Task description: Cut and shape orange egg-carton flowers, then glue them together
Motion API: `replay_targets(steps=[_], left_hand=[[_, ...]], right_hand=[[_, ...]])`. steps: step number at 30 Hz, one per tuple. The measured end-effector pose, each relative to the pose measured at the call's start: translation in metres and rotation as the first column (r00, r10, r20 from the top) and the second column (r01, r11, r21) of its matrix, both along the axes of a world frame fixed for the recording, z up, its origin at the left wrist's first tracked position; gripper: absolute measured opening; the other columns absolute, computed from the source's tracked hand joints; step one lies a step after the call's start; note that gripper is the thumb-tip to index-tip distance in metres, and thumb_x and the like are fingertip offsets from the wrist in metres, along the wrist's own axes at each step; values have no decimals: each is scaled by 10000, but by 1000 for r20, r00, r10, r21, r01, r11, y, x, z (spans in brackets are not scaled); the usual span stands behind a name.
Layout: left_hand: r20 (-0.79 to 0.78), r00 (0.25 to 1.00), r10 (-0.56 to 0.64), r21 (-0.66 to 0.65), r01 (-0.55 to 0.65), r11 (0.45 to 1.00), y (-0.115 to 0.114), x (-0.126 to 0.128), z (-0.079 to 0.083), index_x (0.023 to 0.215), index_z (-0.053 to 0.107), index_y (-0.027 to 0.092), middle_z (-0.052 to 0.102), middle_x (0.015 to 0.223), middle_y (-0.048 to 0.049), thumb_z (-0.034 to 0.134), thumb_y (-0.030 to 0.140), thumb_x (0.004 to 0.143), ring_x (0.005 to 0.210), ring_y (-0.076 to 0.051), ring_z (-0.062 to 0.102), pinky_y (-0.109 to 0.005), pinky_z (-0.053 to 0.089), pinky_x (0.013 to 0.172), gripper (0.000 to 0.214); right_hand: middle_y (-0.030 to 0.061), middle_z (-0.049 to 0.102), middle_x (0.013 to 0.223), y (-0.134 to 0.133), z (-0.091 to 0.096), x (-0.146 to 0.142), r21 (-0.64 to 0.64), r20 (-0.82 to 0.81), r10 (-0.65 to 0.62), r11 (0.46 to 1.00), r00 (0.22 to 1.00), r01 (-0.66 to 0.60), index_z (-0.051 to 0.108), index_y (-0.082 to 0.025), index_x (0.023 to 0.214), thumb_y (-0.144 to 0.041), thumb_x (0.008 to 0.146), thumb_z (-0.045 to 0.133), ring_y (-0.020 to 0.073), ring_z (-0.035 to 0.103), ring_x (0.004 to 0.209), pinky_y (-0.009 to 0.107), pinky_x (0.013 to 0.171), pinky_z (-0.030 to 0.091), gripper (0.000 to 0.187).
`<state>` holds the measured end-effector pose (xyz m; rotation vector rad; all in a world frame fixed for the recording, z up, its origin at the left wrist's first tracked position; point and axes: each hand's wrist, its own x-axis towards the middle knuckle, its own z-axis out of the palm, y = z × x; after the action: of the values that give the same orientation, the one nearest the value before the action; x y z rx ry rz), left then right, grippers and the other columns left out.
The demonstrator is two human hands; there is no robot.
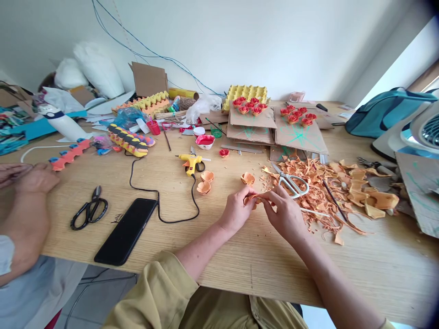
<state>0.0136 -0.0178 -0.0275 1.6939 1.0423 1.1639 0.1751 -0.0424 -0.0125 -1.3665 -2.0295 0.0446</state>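
My left hand and my right hand meet over the front of the table. Between them they pinch a small orange egg-carton piece, mostly covered by my fingers. Just beyond my left hand sits an orange egg-carton cup cut into petals. Two similar petal cups lie to the left, near a yellow glue gun. White-handled scissors rest beyond my right hand, against a heap of orange carton scraps.
Red-painted carton flowers stand on cardboard sheets at the back. A bowl of red paint is mid-table. A phone and black scissors lie left. Another person's hand is at far left. The glue gun's cord loops across the table.
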Motion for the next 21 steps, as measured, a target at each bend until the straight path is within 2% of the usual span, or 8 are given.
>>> replay_targets(steps=[5,7,9,12,14,18,21], left_hand=[[65,998,-13,-38,16,999,0,1,1,861,628,170,694,717,11,581,173,900,592,-86,602,-179,476,598,61],[65,998,-10,-15,11,1000,0,0,4,859,625,171,690,718,11,580,183,904,601,-87,605,-181,476,610,65],[49,999,8,37,-10,999,-1,0,5,855,624,174,681,731,13,579,193,909,621,-88,606,-182,473,623,72],[53,998,17,62,-20,998,-1,0,3,876,628,176,663,732,17,578,204,912,621,-89,601,-181,470,618,68],[66,998,-3,32,1,999,-1,1,1,895,635,175,652,706,22,577,204,911,604,-89,596,-179,470,603,67],[92,995,-22,1,23,1000,0,2,0,873,634,172,645,679,30,558,125,887,588,-83,583,-173,464,601,91],[75,997,1,46,-4,999,-1,1,3,862,627,176,650,709,28,564,138,889,602,-84,581,-170,459,600,79]], right_hand=[[49,552,807,-3,6,-1,136,233,-43,991,971,11,703,-206,903,-205,988,467,180,528,724,298,664,400,252],[51,562,823,-2,6,-1,120,182,-25,993,983,3,701,-205,946,-215,989,475,178,541,737,293,672,413,230],[49,571,849,0,4,-2,73,58,-2,997,998,-2,690,-203,990,-245,991,491,167,558,746,276,661,427,203],[39,565,849,2,1,-2,33,-43,12,999,999,-10,685,-203,980,-264,982,513,154,557,724,263,631,426,183],[34,552,826,2,1,-2,50,-21,13,999,1000,-12,685,-202,940,-253,978,513,153,545,708,263,615,410,183],[44,543,801,0,4,-1,127,149,-10,992,989,-9,683,-202,884,-224,989,478,175,530,725,290,647,397,231],[52,560,832,0,4,-1,108,99,4,994,995,-15,683,-196,948,-237,993,482,180,547,748,295,663,417,210]])
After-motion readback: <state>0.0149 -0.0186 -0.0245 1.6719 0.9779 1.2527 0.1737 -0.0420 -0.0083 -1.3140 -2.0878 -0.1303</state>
